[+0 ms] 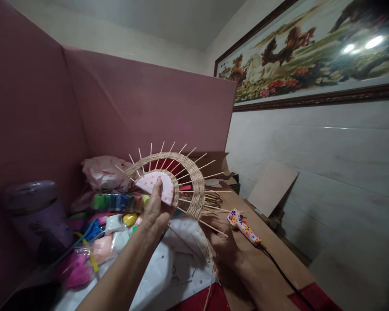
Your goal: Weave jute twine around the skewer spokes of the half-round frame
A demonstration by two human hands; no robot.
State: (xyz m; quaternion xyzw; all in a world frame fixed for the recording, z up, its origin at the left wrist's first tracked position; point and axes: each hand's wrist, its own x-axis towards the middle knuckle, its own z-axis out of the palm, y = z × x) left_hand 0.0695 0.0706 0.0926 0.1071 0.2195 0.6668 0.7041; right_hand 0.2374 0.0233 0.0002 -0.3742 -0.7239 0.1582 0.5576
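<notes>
The person's L hand (154, 211) has a half-round, fan-shaped frame of tan woven cord & thin pale sticks (198, 188) raised over the table, approx. mid-view. That grip is closed: thumb pressed flat on the white half-disc w/ pinkish dots (167, 186) at the frame's centre, other fingers behind & mostly hidden. Sticks radiate from the half-disc thru the wide outer band, tips poking out past it.

R hand (225, 242) is just below the frame's lower R end, nr the last sticks & a loose hanging bunch of tan strands (208, 249). It's blurred & partly hidden; from here I can't tell how far open it is or if it has hold of anything.

Just beyond it, a gun-shaped tool w/ multicoloured flower pattern (244, 227) lies on the flat brown tabletop (287, 265), its thin black cord (272, 259) trailing toward the near edge. A white marked paper sheet (160, 272) is spread below the hands. Over on the L: clear bags of pink, peach & white soft lumps (103, 247), a crumpled pale-pink plastic bag (103, 172) behind, & a purple lidded tub (35, 220), far L.
</notes>
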